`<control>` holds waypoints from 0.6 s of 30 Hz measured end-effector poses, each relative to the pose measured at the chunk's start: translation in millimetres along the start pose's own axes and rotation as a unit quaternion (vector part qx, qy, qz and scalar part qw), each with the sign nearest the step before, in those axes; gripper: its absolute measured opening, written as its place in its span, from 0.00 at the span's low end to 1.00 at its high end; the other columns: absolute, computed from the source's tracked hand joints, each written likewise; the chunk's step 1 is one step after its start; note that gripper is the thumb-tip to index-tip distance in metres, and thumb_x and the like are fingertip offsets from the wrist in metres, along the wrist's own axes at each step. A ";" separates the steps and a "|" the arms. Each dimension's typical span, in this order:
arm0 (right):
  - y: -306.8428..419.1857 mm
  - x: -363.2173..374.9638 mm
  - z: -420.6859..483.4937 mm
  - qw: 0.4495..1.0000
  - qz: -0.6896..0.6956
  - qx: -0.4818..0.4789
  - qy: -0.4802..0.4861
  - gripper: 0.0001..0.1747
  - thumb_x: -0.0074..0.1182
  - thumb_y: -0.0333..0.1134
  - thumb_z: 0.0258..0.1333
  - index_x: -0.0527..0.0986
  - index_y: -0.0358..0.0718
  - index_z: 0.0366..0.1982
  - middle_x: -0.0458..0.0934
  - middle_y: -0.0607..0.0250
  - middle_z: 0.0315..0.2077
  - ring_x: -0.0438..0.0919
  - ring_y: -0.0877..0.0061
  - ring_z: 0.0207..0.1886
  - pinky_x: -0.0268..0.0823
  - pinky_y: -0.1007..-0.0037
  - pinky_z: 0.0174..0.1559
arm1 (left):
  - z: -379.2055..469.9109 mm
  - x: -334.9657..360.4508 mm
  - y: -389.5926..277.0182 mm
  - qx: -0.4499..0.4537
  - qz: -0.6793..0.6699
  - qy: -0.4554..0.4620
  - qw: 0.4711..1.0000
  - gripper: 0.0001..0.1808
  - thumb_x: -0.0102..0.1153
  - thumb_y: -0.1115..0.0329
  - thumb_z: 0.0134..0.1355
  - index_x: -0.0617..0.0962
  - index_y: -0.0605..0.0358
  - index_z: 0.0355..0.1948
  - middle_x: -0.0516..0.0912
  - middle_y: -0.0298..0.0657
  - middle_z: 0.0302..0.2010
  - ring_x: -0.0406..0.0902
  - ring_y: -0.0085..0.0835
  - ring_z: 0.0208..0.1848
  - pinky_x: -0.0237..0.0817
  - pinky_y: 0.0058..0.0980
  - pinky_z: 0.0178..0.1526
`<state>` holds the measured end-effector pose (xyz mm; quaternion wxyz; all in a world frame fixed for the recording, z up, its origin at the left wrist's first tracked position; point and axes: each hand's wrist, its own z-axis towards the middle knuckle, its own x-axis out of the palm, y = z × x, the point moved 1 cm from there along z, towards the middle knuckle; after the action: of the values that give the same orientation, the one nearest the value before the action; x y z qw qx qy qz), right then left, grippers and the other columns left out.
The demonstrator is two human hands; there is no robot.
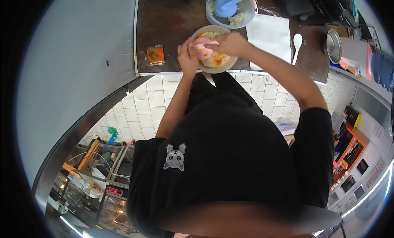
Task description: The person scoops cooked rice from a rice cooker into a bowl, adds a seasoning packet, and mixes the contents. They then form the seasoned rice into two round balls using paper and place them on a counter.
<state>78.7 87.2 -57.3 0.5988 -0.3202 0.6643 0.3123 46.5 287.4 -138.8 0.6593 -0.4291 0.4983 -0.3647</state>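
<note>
Before me on the brown tabletop, a pale round bowl (233, 63) holds white rice spotted with orange-red seasoning. My left hand (188, 56) grips the bowl's left rim, its fingers close to the pink rice paddle (203, 50). My right hand (230, 43) reaches over the right rim and holds the paddle by its handle. The paddle's broad blade lies on the rice and hides part of it. Just behind stands a translucent tub (210, 20) with some greenish-white rice and a blue rice paddle (226, 7) in it.
A clear packet of orange-red contents (155, 55) lies left on the brown table (172, 19). At right are a white sheet (268, 38), a white spoon (297, 44) and a steel bowl (334, 46). A grey wall panel (80, 53) borders the left side.
</note>
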 end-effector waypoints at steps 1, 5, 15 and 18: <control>3.4 6.1 4.2 1.000 -0.006 0.025 -0.008 0.29 0.49 0.33 0.52 0.71 0.61 0.57 0.77 0.63 0.29 0.80 0.70 0.25 0.71 0.71 0.21 | 2.1 -1.3 -0.1 0.003 0.005 -0.009 1.000 0.15 0.48 0.66 0.68 0.79 0.59 0.51 0.75 0.47 0.33 0.74 0.38 0.34 0.67 0.32 0.41; -4.3 15.3 5.7 0.951 0.032 0.266 0.157 0.24 0.47 0.32 0.57 0.72 0.54 0.57 0.78 0.58 0.25 0.81 0.66 0.25 0.71 0.67 0.21 | 2.0 0.1 -1.0 -0.015 0.047 -0.013 0.999 0.15 0.48 0.67 0.67 0.79 0.58 0.51 0.75 0.47 0.33 0.74 0.40 0.35 0.67 0.34 0.42; 3.7 27.1 0.2 0.281 0.737 0.561 0.251 0.11 0.45 0.42 0.66 0.71 0.43 0.36 0.68 0.70 0.18 0.56 0.92 0.11 0.45 0.89 0.11 | -3.5 8.3 -0.8 -0.012 0.011 -0.066 0.998 0.15 0.45 0.66 0.68 0.80 0.58 0.50 0.75 0.45 0.34 0.74 0.36 0.37 0.66 0.31 0.43; 20.6 41.4 -7.3 0.104 0.831 0.531 0.127 0.11 0.40 0.43 0.68 0.72 0.51 0.44 0.67 0.68 0.20 0.58 0.89 0.15 0.50 0.87 0.15 | -3.4 4.7 2.5 -0.044 -0.021 -0.036 0.998 0.16 0.46 0.66 0.68 0.80 0.59 0.50 0.74 0.42 0.34 0.73 0.32 0.36 0.65 0.28 0.42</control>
<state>54.6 91.5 -97.3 -0.1119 0.7971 0.5774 0.1369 44.4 283.4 -143.2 0.6498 -0.4809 0.4803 -0.3404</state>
